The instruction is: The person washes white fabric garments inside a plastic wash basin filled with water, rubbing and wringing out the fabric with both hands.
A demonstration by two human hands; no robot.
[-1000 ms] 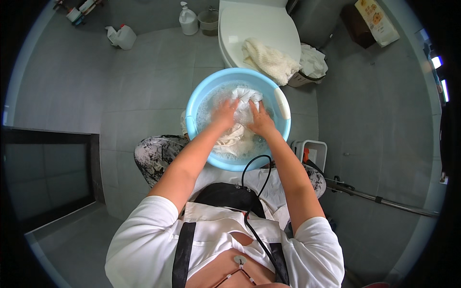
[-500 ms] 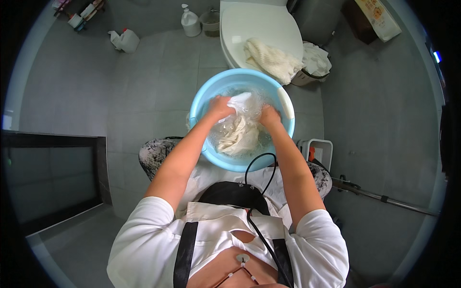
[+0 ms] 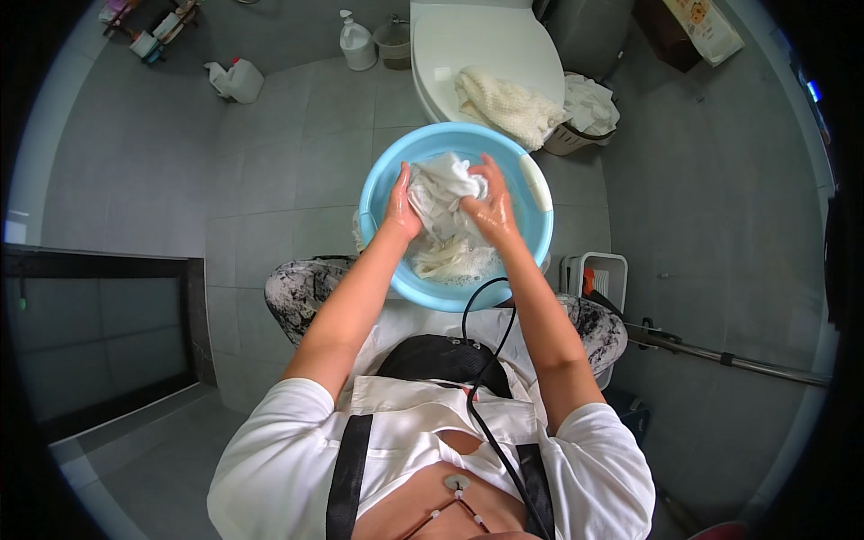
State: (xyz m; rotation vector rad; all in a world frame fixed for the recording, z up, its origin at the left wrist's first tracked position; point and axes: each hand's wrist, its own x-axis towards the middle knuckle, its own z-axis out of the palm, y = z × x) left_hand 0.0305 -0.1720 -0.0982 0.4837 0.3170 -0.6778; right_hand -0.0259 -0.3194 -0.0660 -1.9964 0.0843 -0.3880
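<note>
Between my two wet hands, a bunched white cloth [image 3: 441,191] is held up above soapy water in a light blue basin [image 3: 376,256]. My left hand [image 3: 401,205] presses along the cloth's left side, fingers pointing up and close together. My right hand [image 3: 491,202] grips the cloth from the right, its thumb across the front and its fingers curved at the far edge. Below them a cream cloth [image 3: 454,261] lies partly under the suds. What the folds of the white cloth hide cannot be made out.
A white toilet [image 3: 490,40] stands behind the basin, with a cream knitted towel [image 3: 511,106] on its lid. Beside it is a filled waste basket [image 3: 576,139]. A pump bottle [image 3: 357,45] and a white jug [image 3: 238,81] are at the back left. A black cable [image 3: 468,315] loops near the basin's front rim.
Both hands have come up out of the water, lifting the white cloth and gathering it between them. The cream cloth stays in the basin.
</note>
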